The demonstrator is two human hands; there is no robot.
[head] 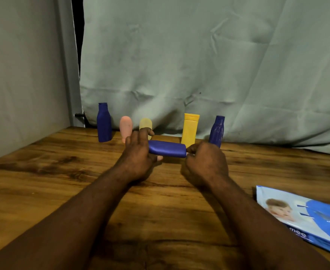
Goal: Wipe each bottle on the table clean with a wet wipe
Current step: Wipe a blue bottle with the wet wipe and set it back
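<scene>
A blue bottle (167, 151) is held lying sideways just above the surface (63, 182), spanned between the two hands. The fingers (146, 131) of the left hand (139, 154) are curled over its left end, with the thumb tucked beneath. The right hand (205, 162) is closed at the opposite end, where its curled fingers seem to pinch the bottle's tip; whether a wipe is bunched inside cannot be told. The bottle is judged to be light, stiff plastic with a smooth skin, likely to turn slippery once wetted. A firm hold at both ends is therefore advised, with the middle left free for rubbing. Beyond the fingertips a row of bottles (189, 131) is seen standing, five in all. A pack of wipes (306, 213) lies well to the right of the right fingers.
</scene>
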